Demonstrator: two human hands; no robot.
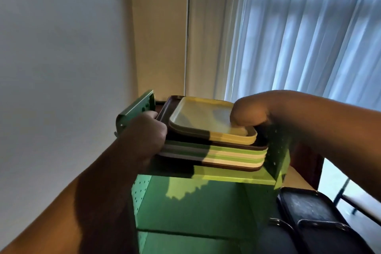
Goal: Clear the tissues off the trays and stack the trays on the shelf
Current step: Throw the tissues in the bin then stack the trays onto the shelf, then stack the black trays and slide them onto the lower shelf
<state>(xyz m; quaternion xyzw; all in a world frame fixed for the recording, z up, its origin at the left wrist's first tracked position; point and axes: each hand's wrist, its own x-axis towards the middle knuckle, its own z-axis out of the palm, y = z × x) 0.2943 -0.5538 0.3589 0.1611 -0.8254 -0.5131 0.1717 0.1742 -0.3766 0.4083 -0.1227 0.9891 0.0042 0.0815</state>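
Two hands: both on a stack of trays (214, 150) at the centre of the frame.
Stack: several trays, brown, green and white edges, lying on the top level of a green metal shelf (193, 202).
Top tray: a yellow tray (206, 117), smaller than the brown tray (165, 107) just under it, set level.
Left hand (144, 132): its grip is curled round the left edge of the stack, fingers hidden behind the trays.
Right hand (249, 111): fingers bent down, tips pressing the yellow tray's near right corner; whether it pinches the rim, I cannot tell.
Shelf sides: perforated green panels stand close on the left and right of the stack; the left panel (134, 111) rises just behind the left hand.
Surroundings: white wall at left, pale curtain (309, 31) at upper right, dark bag (313, 218) at lower right beside the shelf.
Tissues: none seen on the top tray.
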